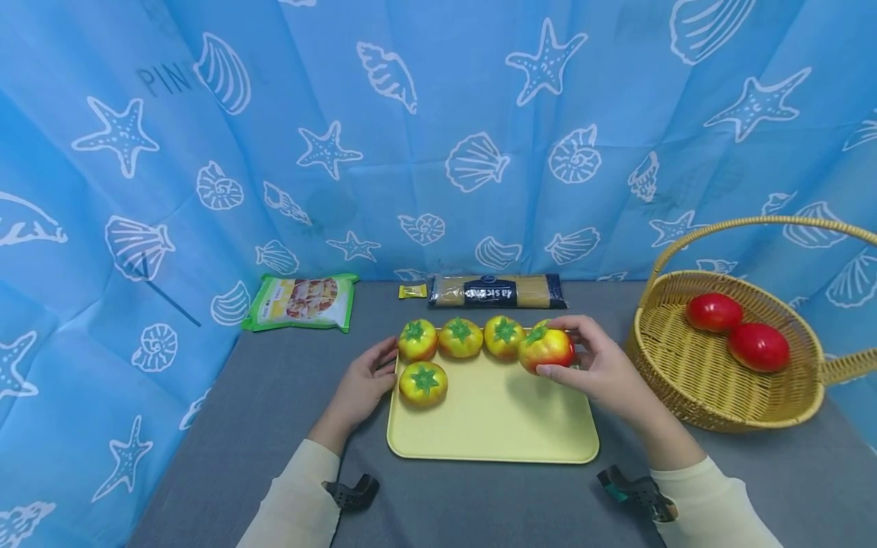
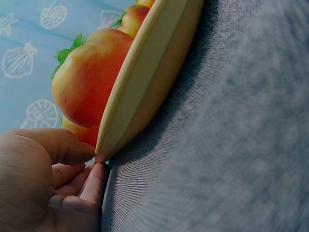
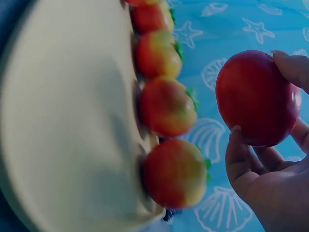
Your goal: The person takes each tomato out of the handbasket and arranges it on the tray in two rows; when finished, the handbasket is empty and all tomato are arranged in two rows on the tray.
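On the pale yellow tray (image 1: 507, 422), several yellow-red tomatoes (image 1: 460, 337) with green leafy tops line the back edge. One more tomato (image 1: 422, 383) sits in front at the left. My left hand (image 1: 363, 387) is at the tray's left edge; in the left wrist view its thumb and fingers pinch the rim (image 2: 128, 92). Over the back right corner, my right hand (image 1: 603, 369) holds a tomato (image 3: 258, 99) with thumb and fingers. Its smooth red side faces the right wrist camera. In the head view, the held tomato and the row's last one overlap, partly hidden by the hand.
A wicker basket (image 1: 647, 373) with a tall handle stands at the right, holding two red fruits (image 1: 759, 347). Behind the tray lie a pasta pack (image 1: 496, 291) and a small yellow packet (image 1: 412, 291). A green-edged bag (image 1: 301, 302) lies back left, before a blue shell-print curtain (image 1: 411, 137).
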`<control>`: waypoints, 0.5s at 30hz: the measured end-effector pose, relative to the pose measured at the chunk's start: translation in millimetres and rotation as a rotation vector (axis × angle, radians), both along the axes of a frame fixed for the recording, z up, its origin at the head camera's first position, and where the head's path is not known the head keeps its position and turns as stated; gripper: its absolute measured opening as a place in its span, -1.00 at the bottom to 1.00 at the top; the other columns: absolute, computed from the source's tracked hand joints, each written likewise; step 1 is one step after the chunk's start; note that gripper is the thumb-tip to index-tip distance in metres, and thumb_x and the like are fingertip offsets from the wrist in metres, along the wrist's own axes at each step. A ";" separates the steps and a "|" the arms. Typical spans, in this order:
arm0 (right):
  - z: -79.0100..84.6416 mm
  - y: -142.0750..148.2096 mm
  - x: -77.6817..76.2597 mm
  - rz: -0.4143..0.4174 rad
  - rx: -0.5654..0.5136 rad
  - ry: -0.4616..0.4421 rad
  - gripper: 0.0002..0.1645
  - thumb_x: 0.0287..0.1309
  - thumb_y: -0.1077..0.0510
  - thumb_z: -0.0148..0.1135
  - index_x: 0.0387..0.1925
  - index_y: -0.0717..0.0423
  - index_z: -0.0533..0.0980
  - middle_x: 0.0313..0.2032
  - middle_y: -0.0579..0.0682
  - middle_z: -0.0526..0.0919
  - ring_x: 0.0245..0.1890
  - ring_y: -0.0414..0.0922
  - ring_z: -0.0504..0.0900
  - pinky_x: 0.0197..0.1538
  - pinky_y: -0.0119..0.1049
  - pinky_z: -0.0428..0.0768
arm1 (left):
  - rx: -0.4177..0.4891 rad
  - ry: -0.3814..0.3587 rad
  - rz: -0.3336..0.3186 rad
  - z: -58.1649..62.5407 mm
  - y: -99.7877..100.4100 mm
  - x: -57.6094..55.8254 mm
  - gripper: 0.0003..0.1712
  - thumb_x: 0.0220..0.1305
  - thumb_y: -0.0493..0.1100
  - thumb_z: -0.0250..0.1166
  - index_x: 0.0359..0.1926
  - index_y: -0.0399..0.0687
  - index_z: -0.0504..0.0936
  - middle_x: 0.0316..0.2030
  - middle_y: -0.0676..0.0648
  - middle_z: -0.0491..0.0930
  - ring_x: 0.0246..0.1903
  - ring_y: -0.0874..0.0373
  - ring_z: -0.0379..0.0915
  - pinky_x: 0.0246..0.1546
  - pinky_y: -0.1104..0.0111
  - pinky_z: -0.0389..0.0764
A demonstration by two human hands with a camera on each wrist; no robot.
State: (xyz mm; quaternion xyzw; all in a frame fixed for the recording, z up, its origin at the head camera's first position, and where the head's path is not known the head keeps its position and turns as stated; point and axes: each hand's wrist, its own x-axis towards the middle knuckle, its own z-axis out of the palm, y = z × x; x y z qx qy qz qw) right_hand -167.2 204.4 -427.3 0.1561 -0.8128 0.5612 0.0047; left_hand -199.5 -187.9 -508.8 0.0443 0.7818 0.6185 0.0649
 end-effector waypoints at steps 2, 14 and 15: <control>-4.1 -5.0 -0.8 0.013 0.005 -0.015 -0.26 0.25 0.30 0.59 0.34 0.30 0.39 0.29 0.23 0.48 0.15 0.16 0.55 0.12 -0.35 0.70 | -0.004 -0.001 0.001 -0.1 0.0 -0.1 -0.16 0.37 -0.46 0.20 0.65 -0.29 0.27 0.55 -0.27 0.35 0.48 -0.10 0.38 0.39 0.17 0.54; -24.3 -32.0 -1.6 0.085 0.049 -0.032 -0.28 0.22 0.23 0.63 0.30 0.25 0.46 0.26 0.24 0.49 0.04 0.12 0.66 0.09 -0.07 0.77 | 0.005 -0.011 0.002 -1.2 -0.6 -1.6 -0.16 0.37 -0.46 0.21 0.65 -0.28 0.27 0.54 -0.26 0.37 0.47 -0.09 0.39 0.38 0.19 0.54; -25.8 -34.0 -1.5 0.089 0.048 -0.028 -0.28 0.21 0.24 0.63 0.32 0.26 0.47 0.26 0.24 0.50 0.05 0.12 0.66 0.08 -0.07 0.78 | 0.006 -0.012 0.002 -1.4 -0.6 -1.6 -0.16 0.37 -0.47 0.20 0.65 -0.28 0.27 0.55 -0.26 0.36 0.47 -0.10 0.39 0.38 0.19 0.54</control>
